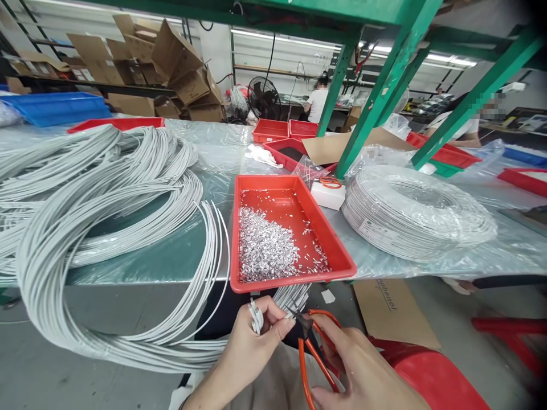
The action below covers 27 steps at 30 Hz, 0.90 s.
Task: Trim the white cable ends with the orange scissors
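My left hand (250, 344) is closed around a bundle of white cable ends (256, 316), thumb and forefinger pinching one end near the scissor tips. My right hand (363, 370) grips orange-handled scissors (311, 347), whose dark blades point at the pinched cable. Both hands are below the table edge, just in front of a red tray (333, 250) holding a heap of silvery foil scraps (265, 247). The cables run left into a large loop of white cables (98, 216) that hangs off the table.
A wrapped white cable coil (416, 210) lies right of the tray. Behind it are more red trays (271, 130), another pair of orange scissors (330, 182) and green frame posts (376, 97). A red stool (431, 376) is at lower right; people sit far back.
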Each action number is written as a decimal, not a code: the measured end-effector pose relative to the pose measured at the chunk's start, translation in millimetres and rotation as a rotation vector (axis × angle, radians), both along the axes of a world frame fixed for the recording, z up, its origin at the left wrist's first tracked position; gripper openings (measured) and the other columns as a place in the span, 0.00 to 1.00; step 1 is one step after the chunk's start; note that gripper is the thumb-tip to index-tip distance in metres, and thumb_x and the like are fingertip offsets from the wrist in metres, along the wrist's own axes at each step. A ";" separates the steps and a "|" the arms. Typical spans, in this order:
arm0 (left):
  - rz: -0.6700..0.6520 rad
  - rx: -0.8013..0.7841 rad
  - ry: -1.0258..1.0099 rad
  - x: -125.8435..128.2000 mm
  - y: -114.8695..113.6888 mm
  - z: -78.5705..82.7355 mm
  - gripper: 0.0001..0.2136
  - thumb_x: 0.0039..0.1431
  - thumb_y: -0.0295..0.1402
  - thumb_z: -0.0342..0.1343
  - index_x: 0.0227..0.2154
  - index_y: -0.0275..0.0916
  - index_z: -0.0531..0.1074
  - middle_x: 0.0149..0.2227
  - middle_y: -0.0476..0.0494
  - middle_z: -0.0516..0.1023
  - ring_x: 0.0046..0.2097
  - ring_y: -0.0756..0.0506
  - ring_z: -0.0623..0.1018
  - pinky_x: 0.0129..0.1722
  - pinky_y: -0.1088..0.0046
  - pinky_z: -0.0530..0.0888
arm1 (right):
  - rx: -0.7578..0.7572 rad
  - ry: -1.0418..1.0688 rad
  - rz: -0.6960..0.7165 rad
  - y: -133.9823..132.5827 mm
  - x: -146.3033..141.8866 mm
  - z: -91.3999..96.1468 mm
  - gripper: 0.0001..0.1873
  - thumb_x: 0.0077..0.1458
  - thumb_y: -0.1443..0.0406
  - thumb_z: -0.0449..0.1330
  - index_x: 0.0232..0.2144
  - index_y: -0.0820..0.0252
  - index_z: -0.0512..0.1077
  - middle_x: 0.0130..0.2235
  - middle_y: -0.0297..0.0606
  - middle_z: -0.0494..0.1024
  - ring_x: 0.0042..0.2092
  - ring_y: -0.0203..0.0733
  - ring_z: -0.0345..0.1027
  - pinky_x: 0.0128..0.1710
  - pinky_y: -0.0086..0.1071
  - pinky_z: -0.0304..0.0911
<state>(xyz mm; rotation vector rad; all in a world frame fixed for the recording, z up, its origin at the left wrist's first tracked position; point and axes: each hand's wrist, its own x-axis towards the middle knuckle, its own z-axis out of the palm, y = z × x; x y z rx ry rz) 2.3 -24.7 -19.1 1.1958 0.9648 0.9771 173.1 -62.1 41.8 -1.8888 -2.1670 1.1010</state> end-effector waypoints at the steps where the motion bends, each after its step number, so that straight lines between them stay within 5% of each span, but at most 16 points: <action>1: -0.001 0.004 0.007 0.1 -0.1 -0.5 0.11 0.51 0.34 0.57 0.20 0.37 0.62 0.20 0.54 0.61 0.23 0.52 0.58 0.23 0.76 0.56 | 0.016 0.003 0.008 0.6 0.2 -1.1 0.27 0.38 0.67 0.58 0.46 0.58 0.65 0.28 0.35 0.68 0.32 0.48 0.64 0.31 0.37 0.62; 5: -0.010 0.040 0.014 -3.1 0.3 0.4 0.11 0.51 0.33 0.57 0.19 0.37 0.62 0.19 0.54 0.60 0.23 0.53 0.58 0.23 0.76 0.56 | 0.139 0.098 -0.008 4.8 5.5 -17.5 0.31 0.38 0.68 0.58 0.50 0.56 0.63 0.25 0.33 0.67 0.29 0.45 0.63 0.27 0.33 0.61; 9: 0.010 0.030 -0.039 -8.4 2.1 2.5 0.13 0.49 0.36 0.59 0.18 0.37 0.63 0.18 0.54 0.60 0.22 0.53 0.58 0.21 0.77 0.55 | 0.406 0.407 -0.279 4.4 15.7 -40.7 0.33 0.46 0.64 0.54 0.56 0.59 0.53 0.24 0.30 0.63 0.24 0.40 0.59 0.23 0.30 0.60; 11: 0.028 -0.003 -0.068 -9.5 3.6 2.1 0.13 0.49 0.37 0.60 0.19 0.37 0.63 0.18 0.54 0.60 0.22 0.53 0.58 0.21 0.77 0.55 | 0.421 0.422 -0.339 0.6 16.2 -44.3 0.35 0.44 0.64 0.55 0.57 0.59 0.53 0.26 0.32 0.64 0.26 0.41 0.61 0.26 0.31 0.62; 16: 0.006 -0.040 -0.096 -9.6 6.0 1.4 0.13 0.49 0.38 0.61 0.19 0.37 0.65 0.18 0.54 0.61 0.22 0.53 0.58 0.21 0.77 0.55 | 0.102 0.126 -0.090 -2.2 2.4 -25.3 0.37 0.35 0.67 0.60 0.53 0.55 0.62 0.26 0.33 0.65 0.31 0.46 0.63 0.31 0.37 0.64; 21: -0.046 -0.059 -0.103 -11.0 5.8 3.4 0.13 0.50 0.38 0.60 0.20 0.36 0.65 0.20 0.53 0.62 0.24 0.53 0.59 0.24 0.77 0.57 | 0.117 0.062 0.054 9.4 -2.2 -6.5 0.33 0.37 0.67 0.59 0.50 0.58 0.65 0.25 0.32 0.65 0.28 0.44 0.62 0.27 0.34 0.62; 27: -0.071 -0.069 -0.112 -9.9 7.7 3.1 0.13 0.49 0.38 0.61 0.20 0.36 0.66 0.20 0.53 0.62 0.24 0.52 0.60 0.24 0.77 0.57 | 0.107 0.058 0.057 7.7 4.4 -10.1 0.29 0.37 0.66 0.59 0.47 0.58 0.67 0.27 0.34 0.66 0.30 0.44 0.63 0.28 0.34 0.63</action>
